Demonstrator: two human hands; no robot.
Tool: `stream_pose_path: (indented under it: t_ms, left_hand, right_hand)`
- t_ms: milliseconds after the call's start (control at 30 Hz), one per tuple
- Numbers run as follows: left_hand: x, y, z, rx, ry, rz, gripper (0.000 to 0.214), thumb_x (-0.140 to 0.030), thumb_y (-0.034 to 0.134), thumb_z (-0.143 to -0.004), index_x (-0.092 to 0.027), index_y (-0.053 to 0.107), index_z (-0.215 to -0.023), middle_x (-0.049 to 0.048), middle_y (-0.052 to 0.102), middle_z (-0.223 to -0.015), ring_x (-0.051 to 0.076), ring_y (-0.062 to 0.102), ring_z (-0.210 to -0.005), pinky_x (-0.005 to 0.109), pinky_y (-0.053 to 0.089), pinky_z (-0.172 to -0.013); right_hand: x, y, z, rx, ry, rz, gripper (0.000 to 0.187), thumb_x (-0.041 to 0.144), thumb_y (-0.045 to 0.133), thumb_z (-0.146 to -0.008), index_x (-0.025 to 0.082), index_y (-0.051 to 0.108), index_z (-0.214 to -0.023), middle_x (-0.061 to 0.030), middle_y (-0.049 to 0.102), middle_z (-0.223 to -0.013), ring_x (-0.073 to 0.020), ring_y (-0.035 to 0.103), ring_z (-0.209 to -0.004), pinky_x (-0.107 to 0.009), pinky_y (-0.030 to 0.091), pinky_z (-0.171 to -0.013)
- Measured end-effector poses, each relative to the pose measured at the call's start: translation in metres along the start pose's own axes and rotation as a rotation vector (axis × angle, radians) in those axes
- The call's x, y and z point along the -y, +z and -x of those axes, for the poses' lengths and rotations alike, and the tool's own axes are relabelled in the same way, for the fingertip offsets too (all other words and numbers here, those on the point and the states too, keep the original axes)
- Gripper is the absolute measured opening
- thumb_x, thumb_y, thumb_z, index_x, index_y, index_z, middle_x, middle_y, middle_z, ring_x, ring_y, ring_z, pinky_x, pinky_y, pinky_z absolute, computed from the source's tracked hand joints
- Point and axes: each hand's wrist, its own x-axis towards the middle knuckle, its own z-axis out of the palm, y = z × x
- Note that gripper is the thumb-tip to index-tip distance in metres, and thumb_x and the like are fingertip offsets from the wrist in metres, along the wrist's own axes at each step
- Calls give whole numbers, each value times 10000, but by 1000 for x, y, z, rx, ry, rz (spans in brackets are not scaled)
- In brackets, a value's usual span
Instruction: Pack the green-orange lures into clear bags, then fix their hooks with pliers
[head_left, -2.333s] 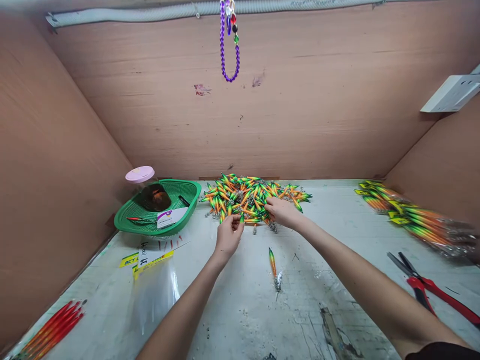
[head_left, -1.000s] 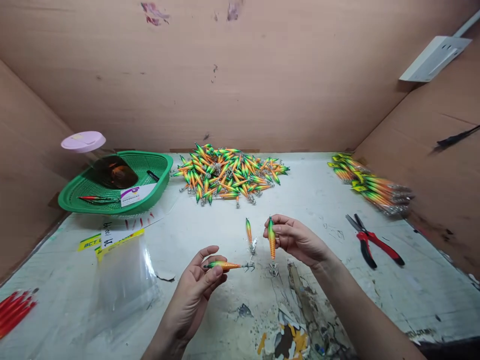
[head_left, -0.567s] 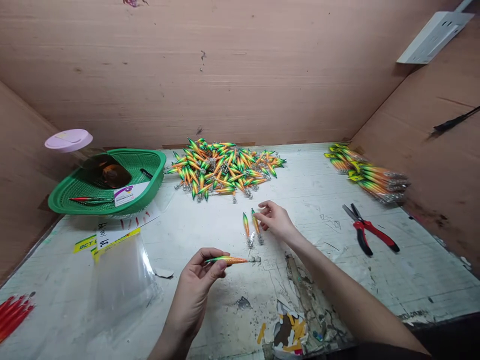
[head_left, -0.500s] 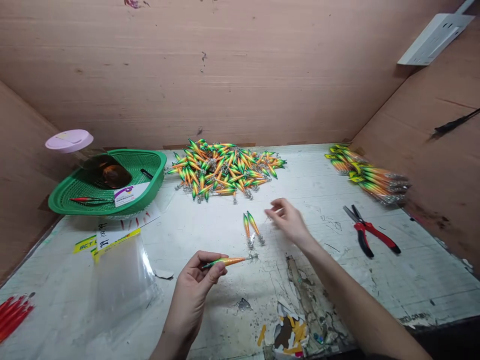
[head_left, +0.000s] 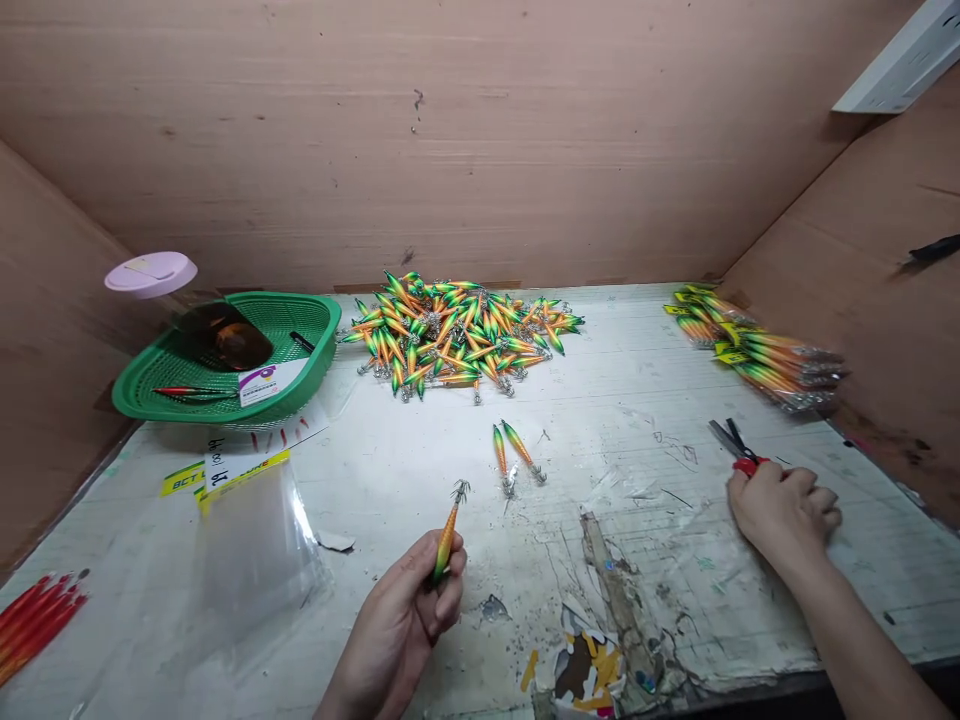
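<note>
Between the thumb and fingers of my left hand is a green, yellow and orange squid jig, its hook crown pointing up and away. At the right, my right hand lies over the red handles of a pair of pliers, fingers curled around them; the jaws point to the back left and most of the handles are hidden. Two more squid jigs lie side by side on the white table, beyond my left hand. Farther back is a heap of the same jigs.
A green basket at the left holds a lidded jar, a red jig and a label. Clear bags lie before it. Red jigs are at the left edge, bagged jigs at the back right. The table's front surface is torn.
My right hand has moved from beside the two jigs to the pliers on the right. My left hand has turned its jig from sideways to hooks up. The view has shifted slightly.
</note>
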Motion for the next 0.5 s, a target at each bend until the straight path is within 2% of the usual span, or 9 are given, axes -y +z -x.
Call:
stream_pose_path:
  t_ms: [100, 200, 300, 333, 433, 500]
  left_hand:
    - [3, 7, 2, 13, 33, -38, 253, -421, 692, -819, -188, 673, -916, -15, 533, -761, 50, 279, -512, 198, 292, -513]
    - [8, 13, 0, 3, 79, -97, 328, -459, 710, -801, -203, 674, -1004, -30, 484, -748, 58, 252, -526, 198, 255, -510]
    - [15, 17, -2, -49, 130, -224, 449, -570, 663, -809, -206, 690, -1070, -22, 452, -748, 87, 326, -590, 203, 309, -569]
    - [17, 18, -3, -64, 151, -268, 477, -597, 647, -809, -209, 690, -1084, -23, 437, -733, 100, 349, -613, 208, 325, -591]
    - [20, 20, -2, -67, 208, -373, 505, -614, 627, -815, -228, 669, -1138, -32, 422, -690, 120, 364, -623, 221, 343, -604]
    - [20, 21, 0, -61, 259, -425, 478, -593, 612, -836, -238, 659, -1152, -16, 492, -720, 133, 408, -640, 234, 376, -631]
  right_hand:
    - [15, -6, 0, -55, 85, -12, 355, 411, 340, -882, 144, 573, -874, -248, 504, -911, -524, 498, -1011, -706, 379, -710]
    - [47, -25, 16, 14, -4, -118, 340, 517, 382, -866, 216, 513, -777, -170, 532, -826, -407, 567, -881, -582, 475, -708]
    - [95, -52, 53, 215, -191, -329, 318, 556, 493, -864, 253, 528, -774, -69, 582, -801, -247, 600, -737, -366, 533, -607]
    - [112, -60, 67, 372, -319, -508, 256, 486, 509, -895, 254, 543, -792, -52, 584, -791, -218, 600, -717, -324, 532, -591]
    - [152, -81, 101, 617, -564, -781, 185, 303, 513, -917, 248, 523, -740, -21, 566, -739, -173, 596, -660, -268, 517, -559]
    - [165, -88, 112, 658, -608, -836, 161, 249, 519, -900, 244, 528, -739, -24, 563, -749, -167, 594, -649, -263, 516, -545]
